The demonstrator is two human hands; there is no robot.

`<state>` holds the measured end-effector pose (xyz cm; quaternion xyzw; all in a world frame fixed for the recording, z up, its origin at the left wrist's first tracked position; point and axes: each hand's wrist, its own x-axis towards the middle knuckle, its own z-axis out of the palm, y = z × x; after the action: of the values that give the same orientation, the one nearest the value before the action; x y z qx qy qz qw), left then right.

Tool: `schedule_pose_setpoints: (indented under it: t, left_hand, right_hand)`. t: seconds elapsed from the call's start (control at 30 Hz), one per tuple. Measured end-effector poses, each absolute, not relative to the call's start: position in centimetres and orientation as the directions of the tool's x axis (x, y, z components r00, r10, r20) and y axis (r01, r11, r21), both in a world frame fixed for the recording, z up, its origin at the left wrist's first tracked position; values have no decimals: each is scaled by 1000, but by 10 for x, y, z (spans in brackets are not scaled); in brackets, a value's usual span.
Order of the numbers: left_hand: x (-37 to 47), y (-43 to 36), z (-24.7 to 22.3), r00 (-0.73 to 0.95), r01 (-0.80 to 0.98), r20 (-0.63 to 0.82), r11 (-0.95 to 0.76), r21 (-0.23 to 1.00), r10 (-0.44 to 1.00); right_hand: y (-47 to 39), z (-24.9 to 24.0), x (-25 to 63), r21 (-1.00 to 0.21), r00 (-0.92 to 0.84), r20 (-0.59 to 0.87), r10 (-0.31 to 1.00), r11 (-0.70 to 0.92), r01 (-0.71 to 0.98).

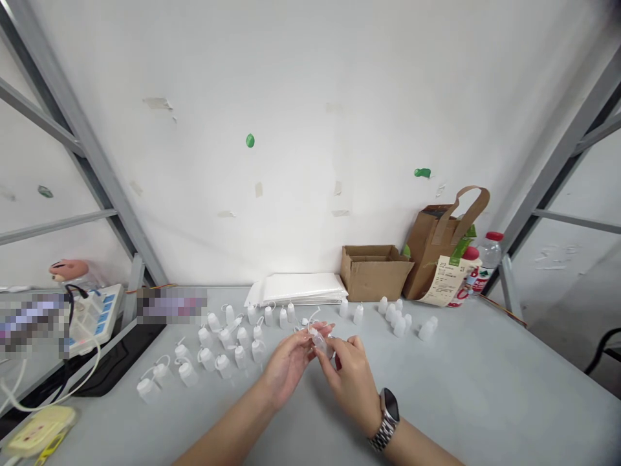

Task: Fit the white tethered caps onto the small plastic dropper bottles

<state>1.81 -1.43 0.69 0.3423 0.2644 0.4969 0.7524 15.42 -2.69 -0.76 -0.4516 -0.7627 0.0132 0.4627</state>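
Observation:
My left hand [287, 364] and my right hand [350, 378] meet over the middle of the grey table [475, 395], both gripping one small translucent plastic bottle [320, 342] between the fingertips. A metal watch [387, 417] sits on my right wrist. Left of my hands lie several small white bottles with tethered caps [218, 346], spread in loose rows. Further back to the right, a smaller cluster of capped white bottles [398, 318] stands together.
A stack of white bags [298, 288] lies against the wall beside an open cardboard box [372, 272], a brown paper bag [444, 249] and a red-capped water bottle [486, 259]. A power strip [94, 314] with cables sits left. Grey metal frame posts [557, 162] flank the table.

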Motion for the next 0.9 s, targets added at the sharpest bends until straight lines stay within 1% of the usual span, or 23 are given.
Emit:
schedule_pose_setpoints:
  t: [0.13,0.23,0.3,0.37,0.47,0.6,0.67,0.8,0.9]
  left_hand:
    - [19,-14,9,373,-577,-82,300,760,924]
    - [20,-14,10,379,-578,-100,319,751,920]
    - [20,-14,10,384,-575,-103,325,751,917]
    - [20,-14,9,388,-580,-104,330,745,916]
    - [19,-13,7,400,-593,-102,342,729,911]
    - [18,-12,6,415,-597,-114,364,715,903]
    - [18,-12,7,421,-593,-106,362,720,901]
    - [16,-11,10,427,-580,-61,324,748,902]
    - [15,-12,10,418,-573,-68,322,754,906]
  right_hand:
    - [-26,-6,154,-732,-108,458,883,443,517]
    - [-23,-2,154,-912,-125,264,956,290,290]
    - [-20,1,153,-978,-163,149,975,170,123]
    - [-18,5,153,-997,-212,71,975,74,6]
    - [-16,9,155,-993,-307,-2,952,-37,-108]
    - [-15,13,157,-955,-414,-21,910,-142,-262]
    - [-14,14,158,-937,-446,-15,895,-168,-305]
    - [-14,16,159,-923,-474,-20,880,-199,-329]
    - [-15,17,159,-915,-476,-12,879,-201,-350]
